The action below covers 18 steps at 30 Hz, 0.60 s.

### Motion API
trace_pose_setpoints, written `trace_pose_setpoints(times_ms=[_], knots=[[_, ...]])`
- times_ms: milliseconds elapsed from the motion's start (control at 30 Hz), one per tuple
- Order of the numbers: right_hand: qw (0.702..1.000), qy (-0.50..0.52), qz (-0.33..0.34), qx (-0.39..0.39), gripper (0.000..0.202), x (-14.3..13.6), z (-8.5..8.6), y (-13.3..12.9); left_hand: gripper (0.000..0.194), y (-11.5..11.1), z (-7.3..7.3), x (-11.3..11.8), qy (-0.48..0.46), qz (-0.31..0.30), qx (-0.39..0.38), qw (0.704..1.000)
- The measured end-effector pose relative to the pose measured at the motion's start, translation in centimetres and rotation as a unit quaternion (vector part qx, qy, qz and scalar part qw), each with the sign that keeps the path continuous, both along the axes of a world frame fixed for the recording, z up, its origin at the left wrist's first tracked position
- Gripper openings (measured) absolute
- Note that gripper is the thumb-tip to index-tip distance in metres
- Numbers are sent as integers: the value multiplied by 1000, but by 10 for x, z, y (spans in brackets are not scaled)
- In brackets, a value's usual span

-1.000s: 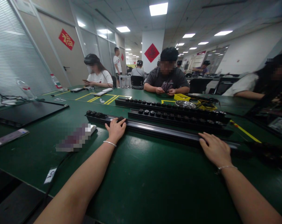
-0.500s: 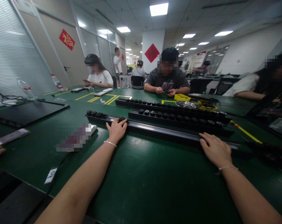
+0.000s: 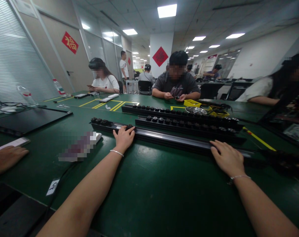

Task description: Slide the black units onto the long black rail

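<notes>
Left hand (image 3: 124,137) and right hand (image 3: 227,158) rest flat, fingers spread, gripping nothing, on the nearest black rail (image 3: 169,138) on the green counter (image 3: 159,184).

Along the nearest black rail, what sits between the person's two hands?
Head view: between the left hand and right hand, the nearest black rail shows only its bare, shiny channel, with no knobs seated in that stretch.

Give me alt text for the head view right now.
Both bare hands rest on a long black rail across a green table: the left hand by a small black knob, the right hand farther along. Two more knob-lined rails lie behind; another person's hand rests at the left edge.
</notes>
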State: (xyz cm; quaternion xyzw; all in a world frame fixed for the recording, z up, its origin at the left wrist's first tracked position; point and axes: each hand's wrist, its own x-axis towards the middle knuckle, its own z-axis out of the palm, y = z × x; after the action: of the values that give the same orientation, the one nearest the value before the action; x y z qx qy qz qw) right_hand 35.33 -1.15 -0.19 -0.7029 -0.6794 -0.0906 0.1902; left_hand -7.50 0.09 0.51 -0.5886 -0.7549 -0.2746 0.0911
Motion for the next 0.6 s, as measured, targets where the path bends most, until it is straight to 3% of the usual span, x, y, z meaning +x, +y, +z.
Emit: trace_pose_setpoints(times_ms=[600], knots=[[1000, -4, -7, -11, 53, -3, 2, -2, 33, -1, -1, 0, 10, -9, 0, 1000]])
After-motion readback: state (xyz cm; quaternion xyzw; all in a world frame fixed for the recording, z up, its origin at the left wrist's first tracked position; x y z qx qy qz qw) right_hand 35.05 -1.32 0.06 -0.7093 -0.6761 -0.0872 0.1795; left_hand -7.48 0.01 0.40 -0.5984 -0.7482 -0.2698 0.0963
